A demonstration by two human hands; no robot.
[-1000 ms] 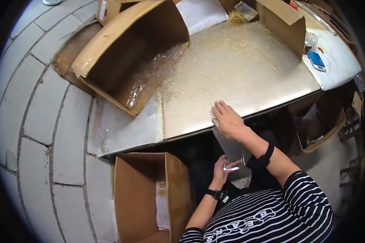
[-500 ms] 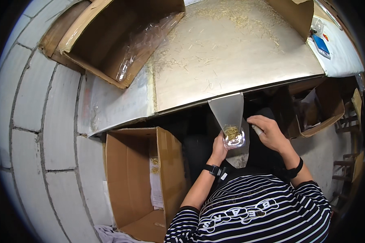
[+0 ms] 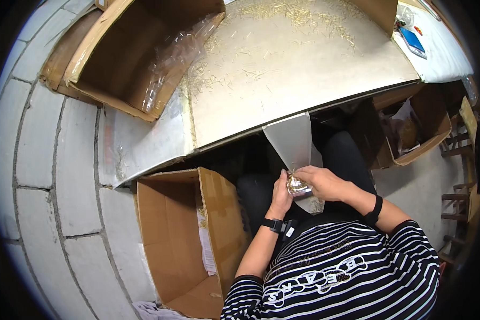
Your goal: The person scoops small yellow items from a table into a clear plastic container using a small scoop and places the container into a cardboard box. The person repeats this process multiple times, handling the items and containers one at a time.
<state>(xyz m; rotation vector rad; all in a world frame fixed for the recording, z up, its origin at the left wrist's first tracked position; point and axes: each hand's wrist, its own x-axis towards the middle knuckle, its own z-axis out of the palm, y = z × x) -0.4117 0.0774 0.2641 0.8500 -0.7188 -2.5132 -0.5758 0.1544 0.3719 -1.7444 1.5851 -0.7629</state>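
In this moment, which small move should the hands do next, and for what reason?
Probably the right hand should gently settle the gold-coloured pieces while the left hand steadies the small clear container. The pieces show near its upper end, where the right hand's fingertips are, and the left hand holds its side.

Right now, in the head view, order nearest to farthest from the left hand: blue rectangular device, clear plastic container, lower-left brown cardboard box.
1. Clear container, in the left hand.
2. Cardboard box, lower left.
3. Blue device, upper right.
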